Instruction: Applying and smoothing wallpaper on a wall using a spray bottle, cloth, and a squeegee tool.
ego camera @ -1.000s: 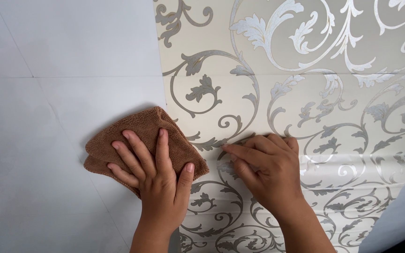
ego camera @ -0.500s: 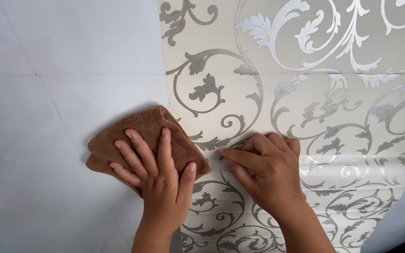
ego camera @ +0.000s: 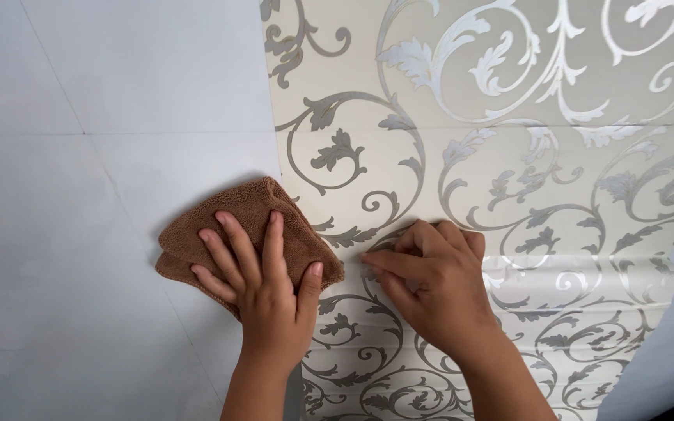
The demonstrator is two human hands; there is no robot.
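wall covering, cloth and two hands: entry at the seam

since half a second ago: next to nothing has moved; both hands and the brown cloth (ego camera: 235, 234) sit where they were, the view only a touch shifted.

hidden or unclear: both forearms are cut off by the near edge of the view. the near-right part of the cloth lies under the left hand (ego camera: 271, 300). the sheet's left edge runs out of sight beneath the cloth and that wrist. whatever the right hand's curled fingertips (ego camera: 372, 261) press or pinch cannot be made out. the wallpaper sheet (ego camera: 493, 117) runs off the far and right edges; a plain pale strip shows at the near right corner.

position against the fingers: the cloth lies flat on the white wall panel (ego camera: 79, 156), straddling the sheet's left edge. left hand rests on it, four fingers spread flat and open, pointing far-left, thumb along the cloth's right edge; nothing gripped. right hand (ego camera: 438, 288) lies just right of the cloth, on the patterned sheet, fingers bent and drawn together, tips pointing left toward the cloth, close beside it, not clearly touching.

appearance: cloth brown, terry-like pile, folded to a rough diamond, doubled layers showing at its left corner. sheet cream with silver-grey scrolls and leaves, shiny; soft horizontal ripples right of the right hand.
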